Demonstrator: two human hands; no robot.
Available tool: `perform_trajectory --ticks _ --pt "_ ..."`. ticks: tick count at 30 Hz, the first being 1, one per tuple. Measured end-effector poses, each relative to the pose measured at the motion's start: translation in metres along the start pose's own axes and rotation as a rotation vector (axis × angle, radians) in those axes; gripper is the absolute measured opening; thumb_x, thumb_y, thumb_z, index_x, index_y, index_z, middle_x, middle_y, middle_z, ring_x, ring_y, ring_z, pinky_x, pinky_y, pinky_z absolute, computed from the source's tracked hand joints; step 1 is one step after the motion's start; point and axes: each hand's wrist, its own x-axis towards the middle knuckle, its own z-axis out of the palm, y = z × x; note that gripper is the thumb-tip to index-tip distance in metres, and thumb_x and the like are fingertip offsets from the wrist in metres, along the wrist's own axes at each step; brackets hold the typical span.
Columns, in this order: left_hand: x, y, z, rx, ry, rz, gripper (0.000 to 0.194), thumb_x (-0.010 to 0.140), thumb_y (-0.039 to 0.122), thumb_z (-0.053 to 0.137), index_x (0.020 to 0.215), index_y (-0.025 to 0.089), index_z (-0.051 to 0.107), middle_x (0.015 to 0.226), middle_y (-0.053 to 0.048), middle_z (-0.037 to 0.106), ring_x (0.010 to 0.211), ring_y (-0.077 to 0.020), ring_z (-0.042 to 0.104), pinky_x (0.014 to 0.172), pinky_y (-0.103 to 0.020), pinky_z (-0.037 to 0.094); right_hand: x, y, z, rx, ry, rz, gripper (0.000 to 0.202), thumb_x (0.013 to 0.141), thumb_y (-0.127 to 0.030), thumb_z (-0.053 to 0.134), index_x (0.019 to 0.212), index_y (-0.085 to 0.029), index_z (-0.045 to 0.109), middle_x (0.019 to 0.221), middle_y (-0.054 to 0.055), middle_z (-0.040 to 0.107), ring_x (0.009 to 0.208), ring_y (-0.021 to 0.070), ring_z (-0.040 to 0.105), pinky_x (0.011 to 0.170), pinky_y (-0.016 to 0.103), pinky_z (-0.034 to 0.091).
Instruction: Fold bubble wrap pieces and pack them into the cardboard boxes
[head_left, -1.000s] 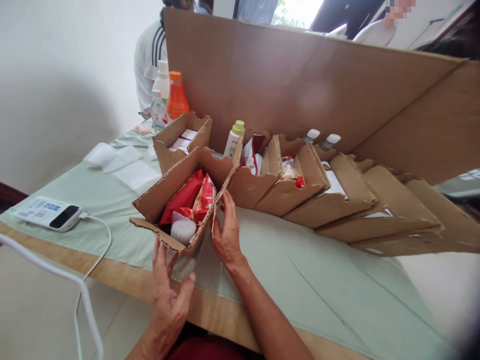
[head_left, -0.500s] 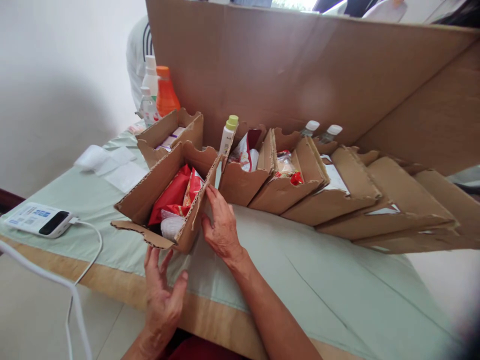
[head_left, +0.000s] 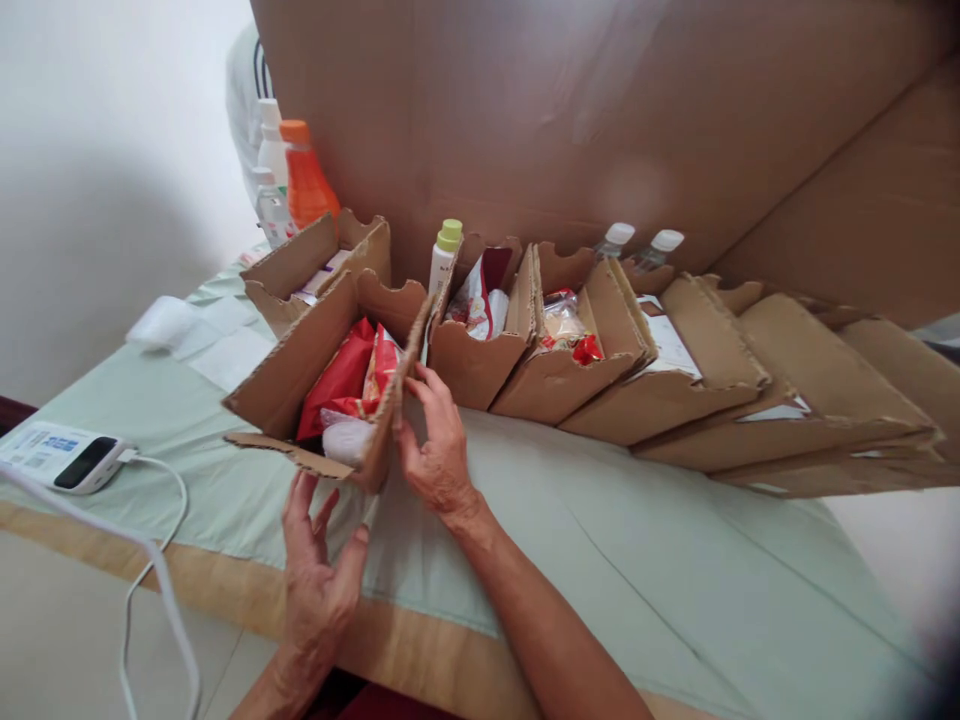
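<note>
An open-topped cardboard box (head_left: 274,375) stands at an angle near the front of the table. Inside it lie a red packet (head_left: 337,380) and a white, plastic-wrapped bundle (head_left: 346,440). My right hand (head_left: 439,450) rests its fingertips and thumb against the outside of the box's right wall, not wrapped round it. Below the front flap, my left hand (head_left: 319,570) has its fingers spread and pointing up. Its fingertips are at the flap's lower edge; whether they press on it I cannot tell.
Several cardboard boxes (head_left: 480,370) with packets lean in a row to the right, before a tall cardboard panel (head_left: 525,120). A smaller box (head_left: 315,265), an orange bottle (head_left: 306,185) and a green-capped bottle (head_left: 444,250) stand behind. A white device (head_left: 64,455) with a cable lies left.
The view has shifted slightly. The box's right wall looks a little more upright under my right hand. Both hands keep about the same place at the box.
</note>
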Motion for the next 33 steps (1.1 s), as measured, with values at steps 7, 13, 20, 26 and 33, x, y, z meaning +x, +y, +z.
perform_trajectory --ticks 7,13,20,26,33 --pt "0.04 0.01 0.059 0.004 -0.175 0.002 0.085 0.092 0.024 0.062 0.164 0.031 0.018 0.174 -0.01 0.013 0.161 -0.032 0.015 0.122 -0.055 0.037 -0.03 0.065 0.016 0.11 0.069 0.341 0.027 0.086 -0.02 0.048 0.105 -0.019 0.068 0.102 0.011 0.075 0.096 0.0235 0.071 0.088 0.039 0.058" --pt "0.108 -0.01 0.103 0.018 -0.286 -0.034 0.084 0.093 0.04 0.063 0.163 0.02 0.021 0.175 -0.017 0.008 0.161 -0.0344 0.015 0.124 -0.058 0.029 -0.031 0.071 0.017 0.117 0.06 0.391 0.027 0.088 -0.024 0.049 0.104 -0.017 0.068 0.101 0.011 0.076 0.09 0.0219 0.073 0.084 0.036 0.059" --pt "0.063 -0.015 0.045 0.114 -0.342 -0.034 0.044 0.094 0.045 0.061 0.13 0.02 0.067 0.143 -0.015 0.064 0.135 -0.0322 0.059 0.118 -0.057 0.042 -0.033 0.068 0.014 0.105 0.034 0.372 0.025 0.089 -0.025 0.05 0.103 -0.02 0.07 0.098 0.008 0.078 0.087 0.0219 0.073 0.084 0.038 0.058" --pt "0.002 -0.028 -0.05 0.353 -0.252 0.207 0.027 0.095 0.026 0.061 0.119 0.026 0.072 0.13 -0.011 0.072 0.128 -0.0285 0.065 0.105 -0.046 0.056 -0.003 0.018 0.013 0.099 -0.064 0.235 0.029 0.093 -0.029 0.052 0.114 -0.023 0.07 0.096 0.005 0.079 0.087 0.0211 0.072 0.088 0.037 0.056" --pt "-0.004 -0.029 -0.062 0.352 -0.167 0.369 0.029 0.09 0.015 0.061 0.115 0.025 0.071 0.124 -0.011 0.073 0.125 -0.0291 0.066 0.1 -0.044 0.06 0.118 -0.067 0.058 -0.255 -0.411 0.037 0.071 0.092 -0.024 0.055 0.159 -0.019 0.035 0.088 0.005 0.077 0.084 0.0257 0.073 0.085 0.038 0.055"
